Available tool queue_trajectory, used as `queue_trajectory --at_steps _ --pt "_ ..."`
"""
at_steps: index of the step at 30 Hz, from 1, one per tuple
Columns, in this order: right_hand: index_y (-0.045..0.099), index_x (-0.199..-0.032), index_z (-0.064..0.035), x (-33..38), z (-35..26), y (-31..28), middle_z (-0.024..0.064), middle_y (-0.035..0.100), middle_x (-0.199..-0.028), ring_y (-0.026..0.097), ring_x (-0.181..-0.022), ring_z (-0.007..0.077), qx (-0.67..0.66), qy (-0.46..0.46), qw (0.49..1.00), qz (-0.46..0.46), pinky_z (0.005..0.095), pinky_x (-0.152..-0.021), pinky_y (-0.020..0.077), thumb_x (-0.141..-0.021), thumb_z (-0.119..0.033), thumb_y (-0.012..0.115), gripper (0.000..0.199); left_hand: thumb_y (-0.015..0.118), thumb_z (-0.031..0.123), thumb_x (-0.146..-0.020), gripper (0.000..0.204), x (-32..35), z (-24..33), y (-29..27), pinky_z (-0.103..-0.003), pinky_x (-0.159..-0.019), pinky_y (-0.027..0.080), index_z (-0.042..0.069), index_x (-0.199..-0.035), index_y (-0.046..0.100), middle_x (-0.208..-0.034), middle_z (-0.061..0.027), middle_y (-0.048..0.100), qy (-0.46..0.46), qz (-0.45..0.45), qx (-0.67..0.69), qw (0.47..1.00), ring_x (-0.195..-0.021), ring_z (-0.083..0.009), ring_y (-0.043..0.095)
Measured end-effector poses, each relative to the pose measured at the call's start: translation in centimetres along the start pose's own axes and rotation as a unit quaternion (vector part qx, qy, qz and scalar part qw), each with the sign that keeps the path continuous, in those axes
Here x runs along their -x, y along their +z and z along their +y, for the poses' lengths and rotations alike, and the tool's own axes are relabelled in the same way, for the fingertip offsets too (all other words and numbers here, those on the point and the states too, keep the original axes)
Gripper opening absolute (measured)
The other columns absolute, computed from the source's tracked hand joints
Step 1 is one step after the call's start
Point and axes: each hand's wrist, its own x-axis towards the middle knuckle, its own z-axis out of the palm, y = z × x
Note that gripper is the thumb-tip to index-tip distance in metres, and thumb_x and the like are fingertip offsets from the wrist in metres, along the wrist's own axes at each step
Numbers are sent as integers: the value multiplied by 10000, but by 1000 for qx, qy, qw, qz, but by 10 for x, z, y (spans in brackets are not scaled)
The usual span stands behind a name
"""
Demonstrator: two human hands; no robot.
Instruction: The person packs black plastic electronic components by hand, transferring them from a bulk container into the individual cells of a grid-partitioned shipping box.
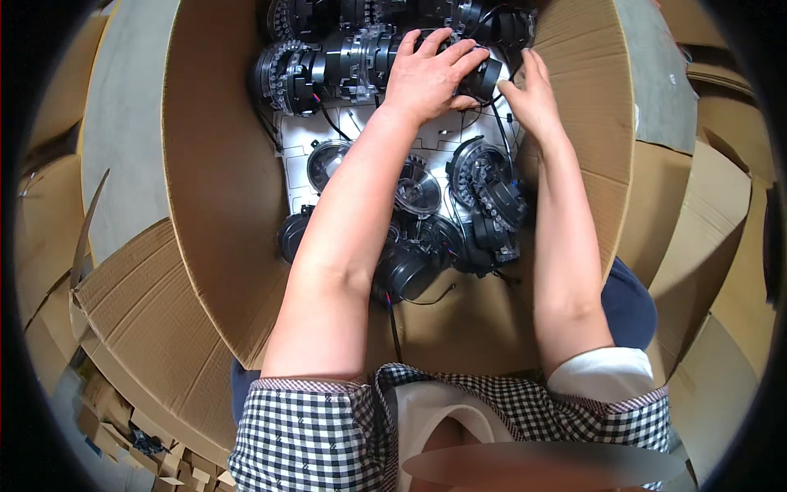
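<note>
Several black round lamp-like units [287, 78] with clear plastic rings lie end to end in a row across the far part of a cardboard box. My left hand [430, 78] rests over the right part of this row, its fingers spread over the top and its thumb on the near side, closed around a black lamp-like unit [484, 79]. By the right end of that unit is my right hand [529, 94], thumb and fingers apart, beside a thin black cable [500, 123]. Whether its thumb touches the unit, I cannot tell.
Tall cardboard walls [217, 164] enclose the parts on both sides. Nearer me lie more loose units, among them a clear round lens [420, 193] and a ringed black unit [479, 172], on a white sheet [295, 176]. Cardboard flaps [156, 303] spread outside the box.
</note>
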Motion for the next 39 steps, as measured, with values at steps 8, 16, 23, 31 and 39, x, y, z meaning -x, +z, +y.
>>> queue_trajectory --at_steps 8,16,23,31,39 --pt "377 -1428 -204 125 -112 -59 173 483 -1337 577 -1164 344 359 147 817 -427 448 -901 527 -708 -239 813 843 723 578 -706 782 12 -6 -5 -480 -1085 304 302 -1391 466 -1403 68 495 -10 -4 3 1000 -1342 -213 404" --pt "683 -909 -151 72 -144 -96 74 598 -1087 576 -1120 258 346 -179 900 -194 464 -957 463 -820 -179 615 116 743 558 -695 810 16 -8 -3 -488 -1121 264 315 -1406 441 -1430 72 464 -25 -44 26 998 -1382 -220 364" --pt "698 -1098 -184 16 -72 -71 114 266 -1564 176 -1458 377 477 -199 807 -284 508 -1177 199 -832 -170 633 274 697 641 -695 782 6 -2 1 -496 -1105 264 267 -1352 495 -1395 18 485 -24 -28 20 999 -1363 -243 368" --pt "575 -1065 -46 33 -18 29 148 342 -1489 213 -1409 451 197 -98 974 43 645 -1140 135 -722 4 634 352 594 717 -721 812 15 4 25 -506 -1115 218 233 -1365 493 -1498 10 396 -58 12 -18 998 -1391 -235 310" --pt "450 -1297 -8 14 1 23 115 290 -1539 174 -1455 357 213 -129 968 -26 693 -1109 90 -697 -41 635 628 633 677 -744 924 -1 3 18 -533 -1177 153 222 -1491 335 -1549 -25 333 -82 -35 57 994 -1446 -300 252"
